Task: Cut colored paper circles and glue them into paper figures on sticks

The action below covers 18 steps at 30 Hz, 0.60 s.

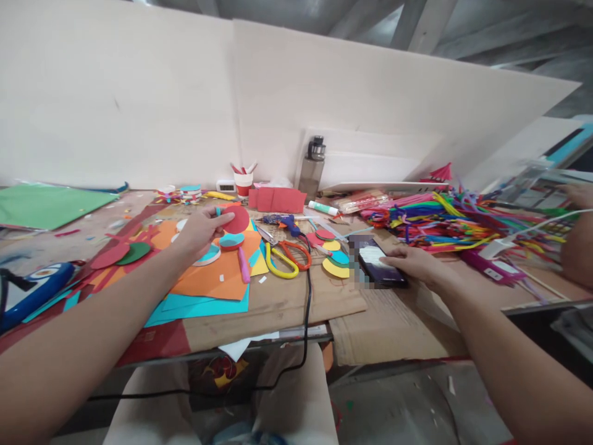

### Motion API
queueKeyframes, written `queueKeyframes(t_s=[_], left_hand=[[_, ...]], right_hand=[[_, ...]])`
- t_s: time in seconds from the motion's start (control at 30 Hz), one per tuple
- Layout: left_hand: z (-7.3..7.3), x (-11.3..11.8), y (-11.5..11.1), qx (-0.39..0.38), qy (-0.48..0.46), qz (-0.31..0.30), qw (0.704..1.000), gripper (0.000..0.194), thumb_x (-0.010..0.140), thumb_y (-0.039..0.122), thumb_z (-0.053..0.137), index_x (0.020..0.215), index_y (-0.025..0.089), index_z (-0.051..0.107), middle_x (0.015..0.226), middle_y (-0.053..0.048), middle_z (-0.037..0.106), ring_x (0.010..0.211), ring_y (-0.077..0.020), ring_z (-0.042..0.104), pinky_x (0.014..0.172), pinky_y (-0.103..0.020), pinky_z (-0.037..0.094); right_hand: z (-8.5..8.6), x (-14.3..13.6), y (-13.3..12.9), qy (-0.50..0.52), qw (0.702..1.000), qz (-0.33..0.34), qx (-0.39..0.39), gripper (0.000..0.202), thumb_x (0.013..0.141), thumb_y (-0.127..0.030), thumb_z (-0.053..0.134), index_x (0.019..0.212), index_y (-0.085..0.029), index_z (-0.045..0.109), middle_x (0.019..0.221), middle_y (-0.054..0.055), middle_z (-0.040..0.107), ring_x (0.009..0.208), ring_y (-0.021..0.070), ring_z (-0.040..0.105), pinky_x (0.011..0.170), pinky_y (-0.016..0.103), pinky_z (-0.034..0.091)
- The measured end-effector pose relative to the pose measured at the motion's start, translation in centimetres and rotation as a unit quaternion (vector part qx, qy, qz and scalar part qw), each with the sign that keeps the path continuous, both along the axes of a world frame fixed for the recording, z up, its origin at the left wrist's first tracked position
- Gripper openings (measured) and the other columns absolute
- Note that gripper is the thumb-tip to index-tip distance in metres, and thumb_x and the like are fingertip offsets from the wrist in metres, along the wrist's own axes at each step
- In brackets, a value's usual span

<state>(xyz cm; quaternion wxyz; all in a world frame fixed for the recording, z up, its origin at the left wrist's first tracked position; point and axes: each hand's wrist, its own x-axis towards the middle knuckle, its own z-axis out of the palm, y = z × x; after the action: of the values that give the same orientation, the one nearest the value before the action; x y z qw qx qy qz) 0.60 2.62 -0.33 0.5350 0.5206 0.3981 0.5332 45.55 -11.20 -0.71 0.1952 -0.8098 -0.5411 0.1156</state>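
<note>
My left hand (204, 230) is closed in a pinch at the edge of a red paper circle (236, 219), above a pile of coloured paper. A small turquoise bit shows by its fingertips. At the right, my right hand (417, 267) grips the near side of a smartphone (380, 264), thumb on its lit screen; the fingers beneath are hidden. Between the hands lie scissors (282, 262) with yellow and orange handles, a hot glue gun (288, 224) and several cut paper discs (337, 267). A pink pen-like stick (243, 266) rests on orange paper (208, 284).
Pipe cleaners (430, 219) lie heaped at the right, near a magenta power strip (493, 269). A bottle (312, 168) and a paper cup (243, 184) stand at the back. A black cord (307, 315) hangs over the front edge. Another person's arm (578, 228) shows far right.
</note>
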Motion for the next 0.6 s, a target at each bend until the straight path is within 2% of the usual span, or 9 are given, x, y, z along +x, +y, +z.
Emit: queueKeyframes(t_s=[0.07,0.2,0.33,0.6], left_hand=[[-0.1,0.0,0.1,0.0,0.005,0.006,1.0,0.034,0.05,0.032,0.087,0.068,0.016,0.063,0.059,0.002,0.052,0.048,-0.0042,0.037,0.042,-0.017,0.032],[-0.2,-0.1,0.2,0.003,0.004,0.012,1.0,0.033,0.053,0.032,0.086,0.066,0.016,0.061,0.059,0.003,0.05,0.048,-0.0039,0.038,0.042,-0.017,0.032],[-0.2,-0.1,0.1,0.007,0.001,0.006,1.0,0.034,0.053,0.033,0.086,0.067,0.014,0.062,0.058,0.003,0.05,0.047,-0.0033,0.037,0.041,-0.016,0.029],[-0.3,-0.3,0.2,0.006,-0.001,0.0,1.0,0.037,0.052,0.036,0.087,0.072,0.014,0.065,0.064,0.001,0.055,0.049,-0.003,0.038,0.042,-0.016,0.031]], right_hand=[[0.2,-0.2,0.6,-0.037,0.998,-0.047,-0.035,0.032,0.074,-0.05,0.063,0.071,-0.019,0.068,0.069,0.004,0.068,0.074,0.024,0.064,0.062,0.029,0.045],[0.7,-1.0,1.1,-0.036,0.993,-0.092,-0.061,0.047,0.086,-0.056,0.049,0.084,-0.015,0.071,0.086,0.012,0.072,0.085,0.0268,0.065,0.067,0.031,0.045],[0.4,-1.1,1.0,-0.003,0.994,-0.101,-0.051,0.057,0.091,-0.057,0.037,0.092,-0.011,0.07,0.097,0.018,0.071,0.085,0.0263,0.065,0.068,0.03,0.047],[0.0,-0.4,1.2,-0.043,0.995,-0.079,-0.051,0.06,0.094,-0.057,0.03,0.082,-0.014,0.07,0.091,0.017,0.071,0.086,0.0277,0.065,0.078,0.035,0.046]])
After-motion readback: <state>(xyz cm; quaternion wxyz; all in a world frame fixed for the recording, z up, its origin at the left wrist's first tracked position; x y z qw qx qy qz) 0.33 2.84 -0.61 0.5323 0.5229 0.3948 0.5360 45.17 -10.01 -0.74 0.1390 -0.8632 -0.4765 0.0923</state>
